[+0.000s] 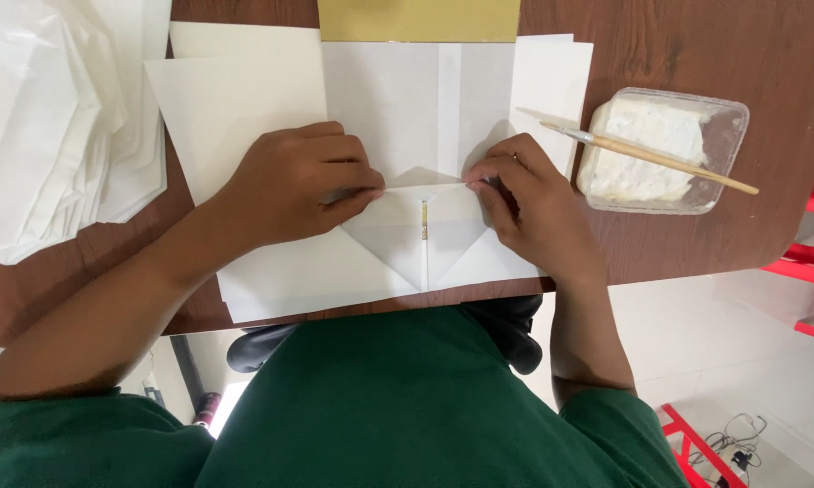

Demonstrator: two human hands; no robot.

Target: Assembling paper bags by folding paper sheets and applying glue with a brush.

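Head view: left hand (299,185) and right hand (524,203), fingers pressed together, pinching folded edge of white translucent paper bag (416,230) near brown wooden table (678,45) front edge. Beside right: clear plastic paste tub (664,149), wooden brush (651,155) across rim. Far left: white paper stack (46,117).

A clear plastic tub (664,149) of white paste sits on the brown table (696,54) to the right of the fingers, a wooden-handled brush (646,155) lying across its rim. Beyond the fingers lies a gold sheet (419,20). Far to their left, white folded papers (46,117) are piled up. A red frame (809,262) stands at the right edge.
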